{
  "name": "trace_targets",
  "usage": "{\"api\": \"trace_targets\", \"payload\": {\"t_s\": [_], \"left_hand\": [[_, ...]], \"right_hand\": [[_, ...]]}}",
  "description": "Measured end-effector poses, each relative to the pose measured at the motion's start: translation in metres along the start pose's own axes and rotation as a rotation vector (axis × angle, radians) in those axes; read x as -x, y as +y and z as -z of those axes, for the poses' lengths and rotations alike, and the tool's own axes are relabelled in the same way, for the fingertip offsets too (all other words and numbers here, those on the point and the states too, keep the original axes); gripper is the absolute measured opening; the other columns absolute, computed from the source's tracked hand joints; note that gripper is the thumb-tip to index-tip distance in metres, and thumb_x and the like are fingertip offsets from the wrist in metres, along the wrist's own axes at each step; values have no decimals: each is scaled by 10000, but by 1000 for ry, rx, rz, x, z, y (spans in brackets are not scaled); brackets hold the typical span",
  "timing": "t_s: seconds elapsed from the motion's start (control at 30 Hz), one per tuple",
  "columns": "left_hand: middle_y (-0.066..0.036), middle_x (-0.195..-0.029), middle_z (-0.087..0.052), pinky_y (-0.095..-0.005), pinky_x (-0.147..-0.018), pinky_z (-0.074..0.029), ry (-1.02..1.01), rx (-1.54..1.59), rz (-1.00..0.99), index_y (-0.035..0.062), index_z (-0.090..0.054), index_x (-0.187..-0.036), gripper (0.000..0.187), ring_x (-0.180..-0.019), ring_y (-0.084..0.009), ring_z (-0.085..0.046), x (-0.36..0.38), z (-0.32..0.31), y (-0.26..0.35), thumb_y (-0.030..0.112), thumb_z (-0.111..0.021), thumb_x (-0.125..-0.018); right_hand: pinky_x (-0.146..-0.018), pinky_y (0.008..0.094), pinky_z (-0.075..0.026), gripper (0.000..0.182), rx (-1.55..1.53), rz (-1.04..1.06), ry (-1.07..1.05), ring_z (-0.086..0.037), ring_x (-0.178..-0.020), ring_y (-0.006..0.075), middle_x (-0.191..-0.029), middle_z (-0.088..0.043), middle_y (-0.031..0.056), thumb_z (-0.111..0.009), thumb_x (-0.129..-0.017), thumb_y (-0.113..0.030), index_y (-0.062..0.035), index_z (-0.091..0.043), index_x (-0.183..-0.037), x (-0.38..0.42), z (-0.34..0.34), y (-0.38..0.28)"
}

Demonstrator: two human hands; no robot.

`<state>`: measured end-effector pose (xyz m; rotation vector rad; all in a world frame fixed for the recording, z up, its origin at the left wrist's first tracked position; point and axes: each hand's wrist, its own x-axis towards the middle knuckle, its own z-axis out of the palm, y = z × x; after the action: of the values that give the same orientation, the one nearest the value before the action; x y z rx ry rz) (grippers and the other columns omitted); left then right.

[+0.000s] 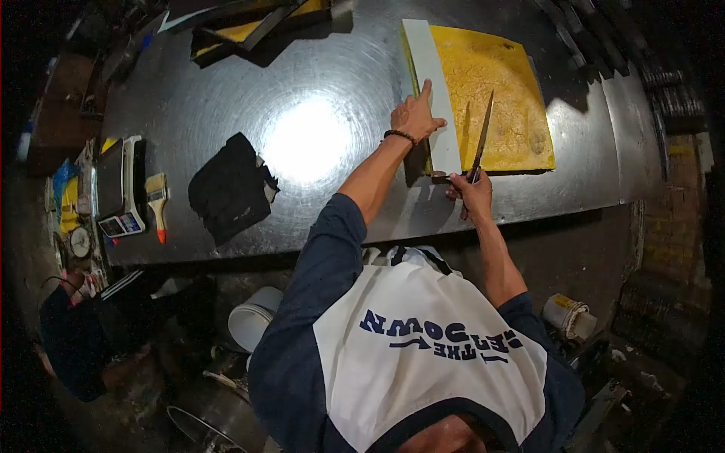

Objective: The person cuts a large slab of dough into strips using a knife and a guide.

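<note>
A white flat strip (439, 90) lies lengthwise along the left side of a yellow slab (498, 98) with a rough, creased top. My left hand (415, 117) rests on the strip, index finger stretched forward and thumb spread to the side. A narrow yellow edge shows left of the strip. Close to the slab's near edge, my right hand (473, 198) is closed around a knife (484, 136). Its long tapered blade points away from me over the slab. Fingers cover part of the dark handle.
On the metal table (340, 211) lie a black crumpled sheet (232, 189), a paintbrush (156, 200) and a scale (123, 189). Dark frames (260, 30) stand at the back left, dark bars (585, 34) at the back right. Another person (83, 332) is low at the left, near a white bucket (253, 321).
</note>
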<state>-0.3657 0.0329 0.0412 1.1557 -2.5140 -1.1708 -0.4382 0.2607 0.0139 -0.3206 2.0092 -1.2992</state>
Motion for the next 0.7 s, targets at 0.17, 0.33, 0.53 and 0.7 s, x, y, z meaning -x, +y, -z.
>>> {"api": "trace_targets", "payload": {"t_s": [0.17, 0.33, 0.53, 0.7], "left_hand": [[-282, -1201, -642, -516, -956, -522, -186, -269, 50, 240, -125, -1606, 1233, -1122, -459, -628, -30, 4, 15, 532, -866, -665], [-262, -1253, -632, -494, -975, -517, -282, -349, 96, 199, -103, -1611, 1317, -1162, -414, -624, -43, 10, 27, 477, -907, -605], [-277, -1167, -677, -429, -927, -556, -284, -395, 105, 136, -87, -1606, 1427, -1053, -394, -691, -66, -3, 24, 478, -938, -512], [-265, -1131, -691, -443, -898, -558, -323, -368, 111, 173, -45, -1609, 1433, -1031, -412, -689, -73, -3, 30, 418, -948, -524]], "right_hand": [[-516, 300, -585, 314, 38, -13, 18, -624, -577, 147, -721, -591, 63, -772, -858, -81, -58, -459, -878, 7, -3, -14], [-668, 352, -552, 302, 336, 88, 128, -660, -720, 189, -752, -618, 77, -782, -847, -182, -1, -553, -926, 6, 9, -12], [-860, 456, -518, 523, 278, 395, 96, -668, -935, 395, -1034, -659, 276, -679, -895, -185, 61, -530, -1332, -28, 24, -54], [-892, 489, -501, 508, 187, 603, 81, -608, -1021, 480, -1086, -623, 319, -560, -940, -124, 47, -462, -1408, -98, -2, -61]]}}
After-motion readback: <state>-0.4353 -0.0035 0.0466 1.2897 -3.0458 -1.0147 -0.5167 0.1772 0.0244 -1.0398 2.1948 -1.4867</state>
